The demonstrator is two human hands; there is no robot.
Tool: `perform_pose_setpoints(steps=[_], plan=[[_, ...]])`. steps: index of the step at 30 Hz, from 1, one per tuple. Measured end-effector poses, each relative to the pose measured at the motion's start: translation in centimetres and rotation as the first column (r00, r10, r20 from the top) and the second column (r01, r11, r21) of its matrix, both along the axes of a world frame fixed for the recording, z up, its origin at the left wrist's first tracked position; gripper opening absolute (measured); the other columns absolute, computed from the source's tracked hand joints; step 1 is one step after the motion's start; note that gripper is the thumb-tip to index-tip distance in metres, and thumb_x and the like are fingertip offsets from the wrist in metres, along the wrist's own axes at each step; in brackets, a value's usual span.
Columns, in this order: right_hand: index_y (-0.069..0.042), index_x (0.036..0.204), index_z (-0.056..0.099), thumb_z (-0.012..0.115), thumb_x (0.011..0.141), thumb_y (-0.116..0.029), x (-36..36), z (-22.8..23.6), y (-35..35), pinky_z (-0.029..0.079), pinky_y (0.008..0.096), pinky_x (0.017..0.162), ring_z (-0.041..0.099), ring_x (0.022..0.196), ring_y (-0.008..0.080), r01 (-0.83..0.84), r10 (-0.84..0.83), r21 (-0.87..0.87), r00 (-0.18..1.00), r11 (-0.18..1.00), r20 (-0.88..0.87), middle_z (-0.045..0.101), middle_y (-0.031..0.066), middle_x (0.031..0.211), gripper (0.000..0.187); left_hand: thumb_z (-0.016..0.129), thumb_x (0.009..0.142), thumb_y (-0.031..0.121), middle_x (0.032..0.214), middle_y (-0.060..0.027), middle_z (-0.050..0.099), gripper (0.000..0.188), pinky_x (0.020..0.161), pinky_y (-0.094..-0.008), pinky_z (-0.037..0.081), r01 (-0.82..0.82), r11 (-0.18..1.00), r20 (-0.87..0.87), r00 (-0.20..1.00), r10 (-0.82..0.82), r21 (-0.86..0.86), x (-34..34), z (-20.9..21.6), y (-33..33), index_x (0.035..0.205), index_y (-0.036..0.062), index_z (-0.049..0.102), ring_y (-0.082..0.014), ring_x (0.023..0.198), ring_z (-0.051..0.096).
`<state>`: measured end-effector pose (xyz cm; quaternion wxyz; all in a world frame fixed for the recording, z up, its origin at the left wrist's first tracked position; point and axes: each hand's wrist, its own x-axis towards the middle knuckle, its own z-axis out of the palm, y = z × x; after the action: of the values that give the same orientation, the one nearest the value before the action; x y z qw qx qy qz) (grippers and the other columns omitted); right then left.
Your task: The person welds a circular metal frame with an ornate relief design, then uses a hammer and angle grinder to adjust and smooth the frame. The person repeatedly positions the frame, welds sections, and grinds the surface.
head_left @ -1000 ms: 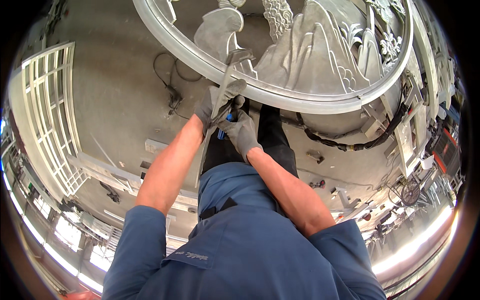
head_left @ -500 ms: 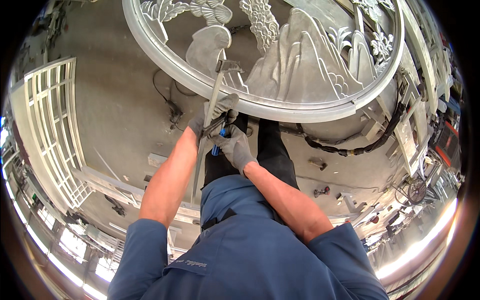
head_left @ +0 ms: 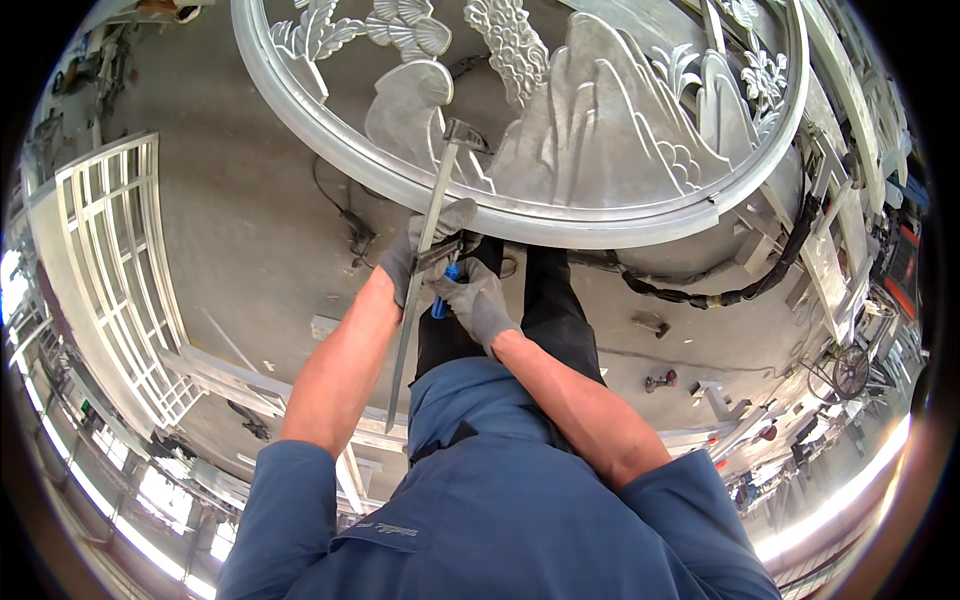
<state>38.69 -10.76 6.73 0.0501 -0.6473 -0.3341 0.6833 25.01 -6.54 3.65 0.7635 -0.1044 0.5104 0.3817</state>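
While your gloved left hand is wrapped round the long bar of the bar clamp, your right hand has its fingers curled on the clamp's blue handle. The left grip, close to the dark sliding arm, seems to carry the weight and steady the bar, leaving your right fingers free to guide the handle. The clamp slants in front of your legs, its lower end pointing back toward you and its head reaching past the near rim of the round metal frame; whether it touches the frame, you can't tell from this angle. Holding it tilted probably keeps the long tail clear of your body. Compared with half a second ago, your view has shifted a little: the pale lattice frame sits lower, and the round frame slightly further left. Your grip looks much the same. Against a second ago, more of the handle shows between your hands, and more leaf ornament is in sight.
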Motion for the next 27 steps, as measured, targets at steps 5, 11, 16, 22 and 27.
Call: perform_pose_setpoints(steps=[5, 11, 16, 22, 27], plan=[[0.001, 0.094, 0.065, 0.085, 0.082, -0.042, 0.5, -0.2, 0.4, 0.051, 0.03, 0.065, 0.056, 0.071, 0.0103, -0.043, 0.041, 0.053, 0.999, 0.998, 0.031, 0.065, 0.0046, 0.08, 0.048, 0.083, 0.087, 0.025, 0.1, -0.004, 0.069, 0.034, 0.079, -0.0304, 0.057, 0.007, 0.996, 0.064, 0.998, -0.013, 0.086, -0.7, -1.5, -0.7, 0.11, 0.0062, 0.067, -0.0164, 0.089, 0.067], [0.002, 0.095, 0.065, 0.086, 0.082, -0.04, 0.2, 0.4, 0.7, 0.05, 0.0289, 0.066, 0.058, 0.075, 0.01, -0.012, 0.012, 0.013, 1.0, 1.0, -0.002, 0.067, 0.0046, 0.083, 0.049, 0.083, 0.087, 0.027, 0.096, -0.0032, 0.068, 0.033, 0.076, -0.0311, 0.057, 0.068, 0.991, 0.078, 0.994, -0.077, 0.113, -0.7, 0.1, 0.0, 0.109, 0.0081, 0.067, -0.0157, 0.084, 0.066], [-0.001, 0.098, 0.065, 0.085, 0.085, -0.027, 0.5, -1.4, -0.9, 0.05, 0.0274, 0.068, 0.057, 0.076, 0.0083, 0.051, -0.053, -0.019, 0.995, 0.999, -0.09, 0.067, 0.0013, 0.087, 0.035, 0.082, 0.088, 0.028, 0.096, -0.0041, 0.068, 0.034, 0.074, -0.0304, 0.057, 0.075, 0.993, 0.099, 0.992, -0.084, 0.094, -0.6, 0.3, 0.2, 0.112, 0.0079, 0.067, -0.0166, 0.082, 0.067], [-0.004, 0.1, 0.065, 0.079, 0.091, -0.016, 0.1, -1.2, -0.7, 0.048, 0.0257, 0.071, 0.056, 0.078, 0.0075, 0.205, -0.24, -0.171, 0.948, 0.964, -0.211, 0.066, 0.0005, 0.088, 0.021, 0.08, 0.089, 0.029, 0.104, -0.0069, 0.07, 0.04, 0.076, -0.0319, 0.058, 0.066, 0.995, 0.032, 0.997, -0.063, -0.08, -1.7, 1.1, -0.3, 0.119, 0.006, 0.065, -0.0178, 0.089, 0.068], [-0.003, 0.099, 0.063, 0.076, 0.093, -0.017, 0.7, 1.0, 0.4, 0.048, 0.026, 0.07, 0.056, 0.076, 0.008, 0.093, -0.133, -0.199, 0.971, 0.976, -0.196, 0.064, 0.0008, 0.086, 0.02, 0.072, 0.093, 0.034, 0.098, -0.0082, 0.07, 0.039, 0.074, -0.0308, 0.055, 0.16, 0.982, -0.108, 0.979, -0.171, -0.103, -3.6, 4.6, 0.5, 0.116, 0.0032, 0.067, -0.0186, 0.083, 0.068]])
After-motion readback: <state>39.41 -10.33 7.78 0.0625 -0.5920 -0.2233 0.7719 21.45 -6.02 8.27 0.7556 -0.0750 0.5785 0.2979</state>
